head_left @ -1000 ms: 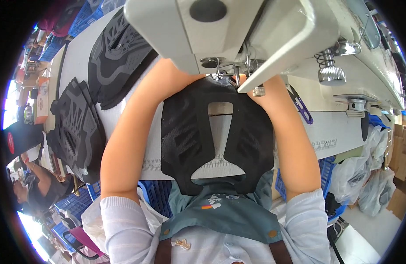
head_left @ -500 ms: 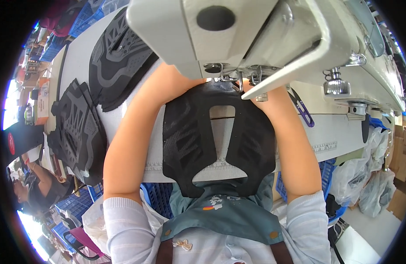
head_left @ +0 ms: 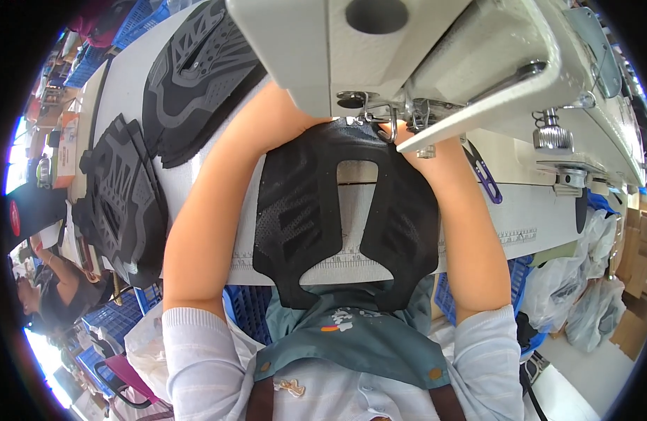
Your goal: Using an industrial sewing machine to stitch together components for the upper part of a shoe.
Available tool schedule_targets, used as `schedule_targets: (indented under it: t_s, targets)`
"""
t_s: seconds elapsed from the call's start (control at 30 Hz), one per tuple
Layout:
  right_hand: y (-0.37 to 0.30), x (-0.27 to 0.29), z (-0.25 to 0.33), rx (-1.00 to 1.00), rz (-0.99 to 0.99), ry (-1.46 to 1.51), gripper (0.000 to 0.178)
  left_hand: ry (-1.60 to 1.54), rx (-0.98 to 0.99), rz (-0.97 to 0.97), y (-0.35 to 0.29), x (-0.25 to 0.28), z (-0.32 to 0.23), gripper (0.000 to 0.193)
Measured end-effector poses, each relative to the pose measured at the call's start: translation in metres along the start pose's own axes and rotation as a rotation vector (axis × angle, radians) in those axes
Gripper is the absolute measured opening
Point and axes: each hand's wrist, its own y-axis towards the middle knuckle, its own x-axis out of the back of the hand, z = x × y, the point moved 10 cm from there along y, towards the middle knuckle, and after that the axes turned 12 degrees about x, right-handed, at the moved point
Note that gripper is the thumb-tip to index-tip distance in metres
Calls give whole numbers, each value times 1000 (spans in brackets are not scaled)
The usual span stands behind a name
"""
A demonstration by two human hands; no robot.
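Note:
A black shoe upper (head_left: 295, 203) with a cut-out in its middle lies spread on the sewing table, its top part under the head of a sewing machine (head_left: 288, 49). Its two lower ends hang over the table's front edge, against my apron. My left hand (head_left: 295, 116) is at the upper's top left edge, by the needle area. On the other side, my right hand (head_left: 423, 146) touches the top right edge, partly behind the machine's pale lever. Most fingers of both hands are hidden by the machine head, so their grip does not show.
Stacks of grey-and-black shoe uppers (head_left: 190, 84) lie on the left of the table. Purple-handled thread snips (head_left: 486, 181) rest right of my right forearm. A ruler strip (head_left: 323, 264) runs along the front edge. Blue baskets (head_left: 250, 316) stand below; another person (head_left: 57, 281) sits far left.
The whole view has shifted slightly, with the machine appearing farther right. Both hands stay at the upper's top edge, and the upper looks turned a little.

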Motion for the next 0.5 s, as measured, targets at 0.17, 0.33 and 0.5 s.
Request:
schedule_targets:
  t_s: [0.17, 0.33, 0.5]
  targets:
    - [3, 2, 6, 63, 12, -146, 23, 32, -11, -4, 0, 0, -2, 32]
    - [4, 22, 21, 73, -136, 43, 23, 99, 37, 9, 0, -1, -1, 31]
    - [4, 32, 31, 105, -194, -55, 25, 64, 22, -17, -1, 1, -3, 32]
